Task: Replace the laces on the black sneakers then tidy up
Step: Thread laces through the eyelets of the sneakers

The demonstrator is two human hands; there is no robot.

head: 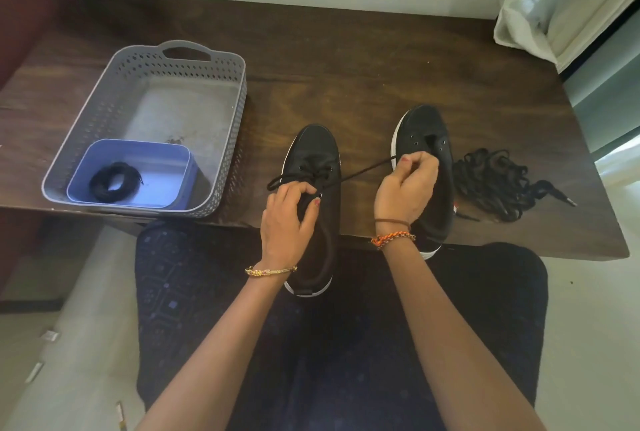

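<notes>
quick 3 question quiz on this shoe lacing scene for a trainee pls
1. True or false: the right sneaker has a lace threaded through its front eyelets.
2. The coiled lace lies in: A) the blue tub, B) the left sneaker, C) the bare table.
3. What does the right hand pinch in its fingers?

Key
1. False; its eyelets are bare.
2. A; the tub sits inside the grey basket.
3. A taut lace running from the left sneaker, which the left hand holds.

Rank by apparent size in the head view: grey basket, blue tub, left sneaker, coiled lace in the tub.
1. Grey basket
2. Left sneaker and blue tub: too alike to rank
3. Coiled lace
</notes>
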